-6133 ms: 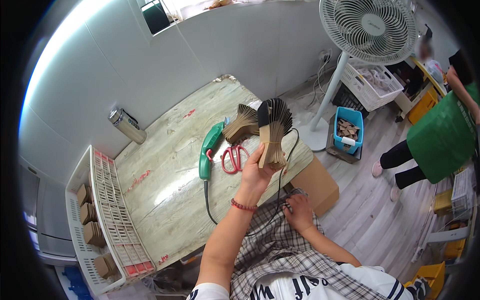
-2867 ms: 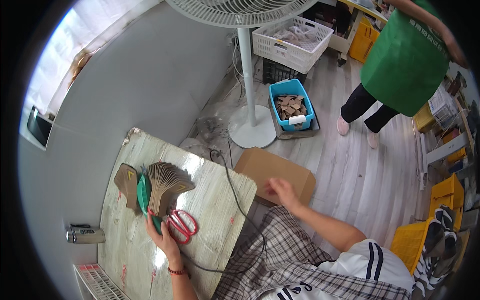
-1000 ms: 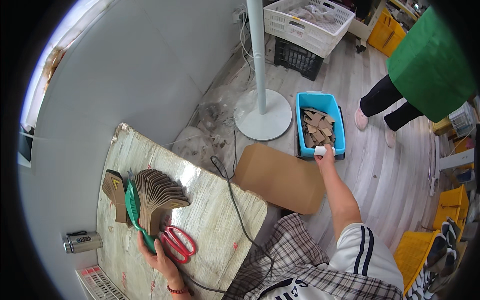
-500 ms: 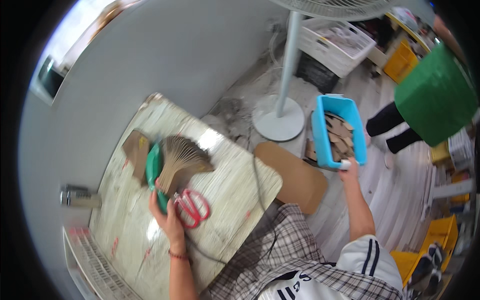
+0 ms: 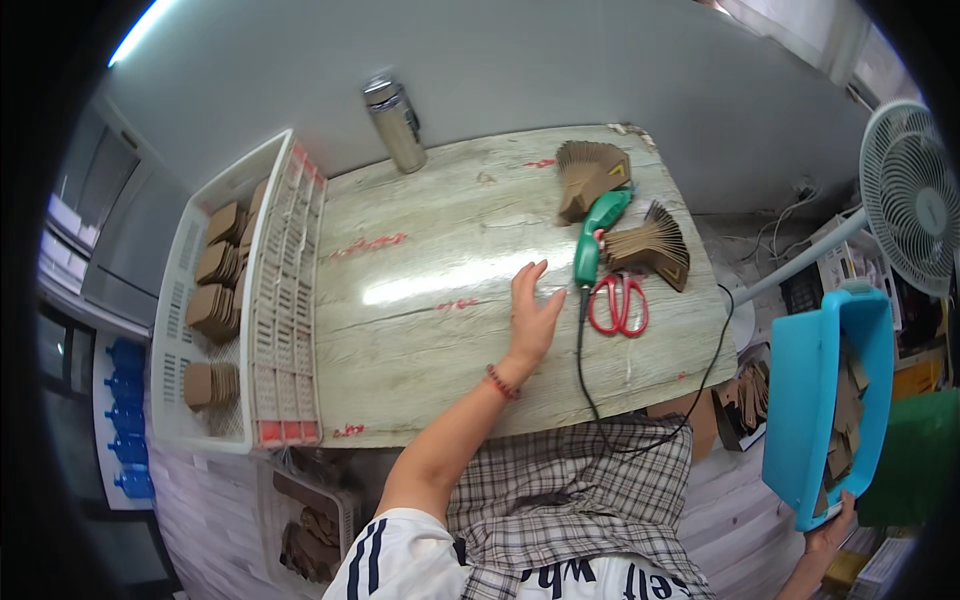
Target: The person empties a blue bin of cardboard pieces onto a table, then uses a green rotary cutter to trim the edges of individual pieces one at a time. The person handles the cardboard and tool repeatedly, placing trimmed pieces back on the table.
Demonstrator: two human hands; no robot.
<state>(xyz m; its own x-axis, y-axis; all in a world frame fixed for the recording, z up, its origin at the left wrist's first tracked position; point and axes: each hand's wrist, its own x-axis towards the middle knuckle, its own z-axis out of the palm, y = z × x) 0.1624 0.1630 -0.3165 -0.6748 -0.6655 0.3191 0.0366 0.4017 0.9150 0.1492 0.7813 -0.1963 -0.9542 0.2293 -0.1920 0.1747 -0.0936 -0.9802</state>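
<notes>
My left hand [image 5: 535, 315] hovers over the wood-patterned table [image 5: 420, 325], fingers apart and empty. Just right of it lies a green corded hand tool [image 5: 590, 245], its black cable trailing off the front edge. Red-handled scissors [image 5: 618, 305] rest beside the tool, their blades mostly hidden. Two fanned bundles of brown cardboard pieces, one behind the tool [image 5: 590, 175] and one to its right [image 5: 655, 245], sit close by. Off the table's right side, my right hand [image 5: 832, 535] grips the near end of a tilted blue bin [image 5: 800, 410] with cardboard scraps [image 5: 845, 430] inside.
A white plastic crate [image 5: 285, 330] with stacks of cardboard pieces flanks the table's left side. A metal flask [image 5: 395, 125] stands at the back by the wall. To the right is a standing fan [image 5: 915, 200]. Below left sits another bin [image 5: 350, 520] of cardboard pieces.
My view has swung from the right back toward the table. My left hand has let go of the green tool. The blue bin, still in my right hand, now appears tilted and closer.
</notes>
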